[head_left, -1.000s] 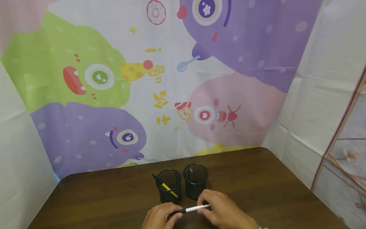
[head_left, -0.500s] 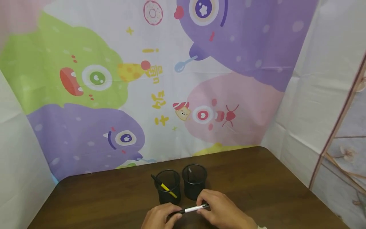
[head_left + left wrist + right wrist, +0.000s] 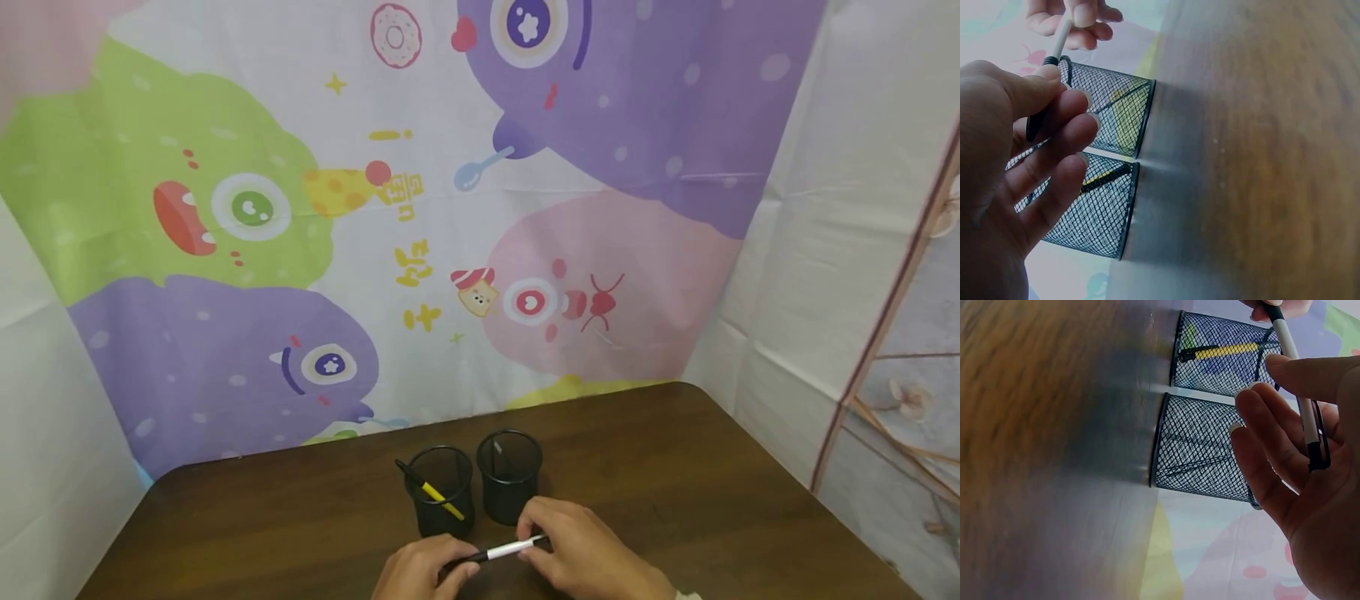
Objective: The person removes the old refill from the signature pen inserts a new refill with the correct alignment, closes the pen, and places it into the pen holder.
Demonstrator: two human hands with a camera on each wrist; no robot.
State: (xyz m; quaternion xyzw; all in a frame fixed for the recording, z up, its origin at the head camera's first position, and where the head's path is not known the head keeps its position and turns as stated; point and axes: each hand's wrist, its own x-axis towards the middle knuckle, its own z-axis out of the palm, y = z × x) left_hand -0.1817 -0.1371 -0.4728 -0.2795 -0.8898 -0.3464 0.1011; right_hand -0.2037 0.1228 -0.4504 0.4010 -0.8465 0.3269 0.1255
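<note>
A white-barrelled pen point(image 3: 508, 550) with black ends lies nearly level between both hands, in front of two mesh cups. My left hand point(image 3: 422, 568) pinches its black left end between thumb and index finger; the left wrist view shows the pointed black end beyond the thumb. Near the other end, my right hand point(image 3: 592, 552) pinches the white barrel. A black clip point(image 3: 1321, 434) shows there in the right wrist view. Behind the left hand stands the left black mesh cup point(image 3: 444, 521), holding a yellow pen point(image 3: 432, 492) with a black end. The right mesh cup point(image 3: 510, 497) is just behind the right hand.
The cups stand upright, close together, on a dark brown wooden table point(image 3: 300, 517). A cartoon-printed cloth point(image 3: 442, 375) hangs along the table's back edge. White cloth walls point(image 3: 780, 317) rise at both sides. Thin dark shapes point(image 3: 1200, 464) show inside the right cup.
The head view has shifted slightly. Both hands stay in nearly the same place on the pen, and a little more black shows at its right end than one second ago.
</note>
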